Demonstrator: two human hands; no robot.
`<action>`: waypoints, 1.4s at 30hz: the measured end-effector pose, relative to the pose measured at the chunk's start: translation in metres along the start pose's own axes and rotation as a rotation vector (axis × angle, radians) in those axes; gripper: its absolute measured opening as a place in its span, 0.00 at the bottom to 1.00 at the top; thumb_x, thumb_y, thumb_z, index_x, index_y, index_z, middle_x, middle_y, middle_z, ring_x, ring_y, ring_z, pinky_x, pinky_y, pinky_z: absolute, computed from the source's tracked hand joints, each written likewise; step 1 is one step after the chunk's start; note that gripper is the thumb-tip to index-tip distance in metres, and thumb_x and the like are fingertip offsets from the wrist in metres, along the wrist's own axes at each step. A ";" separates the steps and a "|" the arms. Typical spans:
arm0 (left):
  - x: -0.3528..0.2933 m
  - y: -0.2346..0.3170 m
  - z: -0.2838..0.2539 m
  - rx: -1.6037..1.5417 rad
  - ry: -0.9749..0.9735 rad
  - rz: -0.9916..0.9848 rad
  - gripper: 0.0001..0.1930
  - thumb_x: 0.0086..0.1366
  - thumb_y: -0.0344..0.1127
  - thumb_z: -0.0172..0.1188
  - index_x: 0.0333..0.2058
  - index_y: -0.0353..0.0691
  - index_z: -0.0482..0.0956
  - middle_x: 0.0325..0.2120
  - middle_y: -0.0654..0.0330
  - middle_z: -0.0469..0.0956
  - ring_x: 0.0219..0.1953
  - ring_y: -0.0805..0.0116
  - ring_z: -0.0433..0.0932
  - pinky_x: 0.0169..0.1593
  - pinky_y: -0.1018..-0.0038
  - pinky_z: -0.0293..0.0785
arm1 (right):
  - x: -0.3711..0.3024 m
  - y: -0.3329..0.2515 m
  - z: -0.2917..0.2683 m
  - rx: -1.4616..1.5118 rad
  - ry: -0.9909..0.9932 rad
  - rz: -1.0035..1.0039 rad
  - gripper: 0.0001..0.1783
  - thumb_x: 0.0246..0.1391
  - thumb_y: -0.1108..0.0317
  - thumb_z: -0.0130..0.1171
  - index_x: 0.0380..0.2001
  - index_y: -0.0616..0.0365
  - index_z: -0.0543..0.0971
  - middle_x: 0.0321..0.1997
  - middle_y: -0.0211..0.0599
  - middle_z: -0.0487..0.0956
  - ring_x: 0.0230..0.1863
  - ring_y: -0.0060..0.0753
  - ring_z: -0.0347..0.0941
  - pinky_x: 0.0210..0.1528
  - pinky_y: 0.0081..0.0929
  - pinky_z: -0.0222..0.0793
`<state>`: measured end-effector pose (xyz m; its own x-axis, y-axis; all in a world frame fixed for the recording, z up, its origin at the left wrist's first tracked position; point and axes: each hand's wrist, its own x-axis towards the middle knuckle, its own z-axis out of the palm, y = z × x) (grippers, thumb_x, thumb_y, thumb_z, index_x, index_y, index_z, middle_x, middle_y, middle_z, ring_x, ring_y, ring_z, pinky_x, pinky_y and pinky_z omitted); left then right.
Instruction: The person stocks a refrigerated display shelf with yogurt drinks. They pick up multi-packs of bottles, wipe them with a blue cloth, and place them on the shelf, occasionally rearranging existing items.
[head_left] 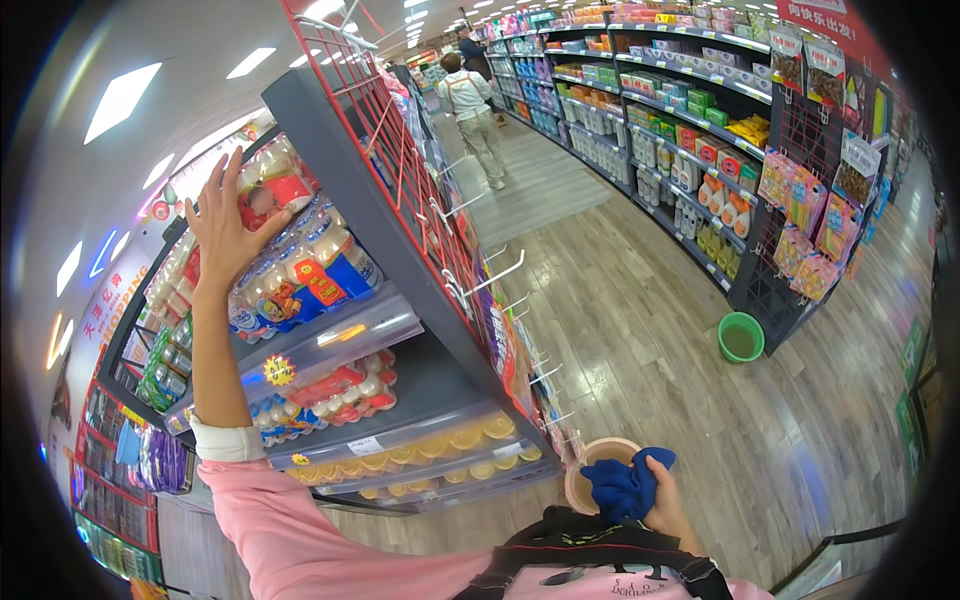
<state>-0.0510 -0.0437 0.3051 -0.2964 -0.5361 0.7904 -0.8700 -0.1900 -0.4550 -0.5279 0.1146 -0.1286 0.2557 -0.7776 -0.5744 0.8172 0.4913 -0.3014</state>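
My left hand [230, 225] is raised to the upper shelf with its fingers spread. Its thumb lies against a shrink-wrapped pack of small bottles with a red label [272, 195]; whether the other fingers touch the pack I cannot tell. Just below is another wrapped pack of small bottles, blue and orange [310, 285]. Low in front of my body, my right hand [670, 505] is closed around a bunched dark blue cloth [625, 487]. The cloth hangs over a pale pink bucket [583, 490] on the floor and hides part of its opening.
Red wire racks with hooks [440, 230] jut from the shelf's end. Lower shelves hold more bottle packs [340, 395] and yellow-topped cups [420, 450]. Across the aisle, a green bucket [741, 338] stands by a stocked shelf unit [690, 150]. A person [472, 110] is farther up the aisle.
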 end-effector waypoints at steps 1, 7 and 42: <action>0.000 -0.001 0.000 -0.014 0.007 0.025 0.49 0.48 0.64 0.65 0.66 0.53 0.55 0.62 0.52 0.59 0.63 0.53 0.60 0.65 0.44 0.45 | 0.001 0.000 0.001 0.007 -0.006 -0.003 0.16 0.57 0.56 0.56 0.38 0.60 0.75 0.36 0.40 0.78 0.39 0.40 0.77 0.45 0.39 0.75; 0.000 -0.009 0.000 -0.096 0.028 0.115 0.49 0.47 0.61 0.66 0.66 0.53 0.55 0.62 0.55 0.59 0.63 0.53 0.59 0.67 0.45 0.42 | 0.016 0.004 -0.011 0.011 0.010 -0.025 0.16 0.57 0.57 0.56 0.38 0.60 0.75 0.37 0.40 0.78 0.39 0.40 0.77 0.46 0.39 0.75; -0.010 0.026 -0.036 -0.036 0.167 -0.039 0.25 0.60 0.52 0.59 0.54 0.50 0.74 0.43 0.56 0.76 0.47 0.57 0.73 0.54 0.61 0.61 | 0.029 0.014 -0.013 -0.044 0.043 0.033 0.17 0.53 0.55 0.59 0.38 0.57 0.73 0.38 0.41 0.77 0.40 0.45 0.76 0.47 0.47 0.74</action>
<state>-0.0852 -0.0139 0.3003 -0.3213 -0.3841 0.8656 -0.8945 -0.1769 -0.4106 -0.5159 0.1037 -0.1594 0.2592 -0.7437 -0.6163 0.7846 0.5342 -0.3146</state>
